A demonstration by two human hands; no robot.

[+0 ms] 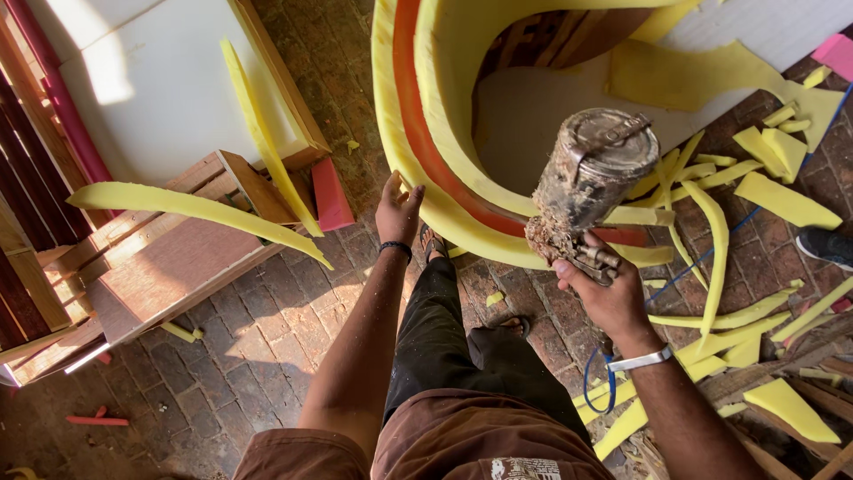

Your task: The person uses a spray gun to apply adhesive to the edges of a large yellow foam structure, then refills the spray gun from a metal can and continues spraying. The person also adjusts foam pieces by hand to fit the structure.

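Landmark: curved yellow foam piece (426,178), standing on edge on the brick floor (258,329), with an orange-red layer (418,116) sandwiched in it.
Hands: two, well apart.
Left hand (397,212): fingers spread, pressed flat on the foam piece's outer face, low down.
Right hand (604,293): clamped on the grip of a spray gun (582,209), held just in front of the foam piece's right end.
Containers: one, the gun's round metal cup (597,164), lid shut and crusted with dried glue (contents hidden).
Hose: one blue hose (702,258), running right of the foam piece.
Foam offcuts (755,178): many yellow strips, too many to count, mostly right of the foam piece; two long ones (200,209) to its left.
Wooden frame (169,249): one, left of the foam piece.
Red block (330,194): one, between frame and foam piece.
Labels: none readable.
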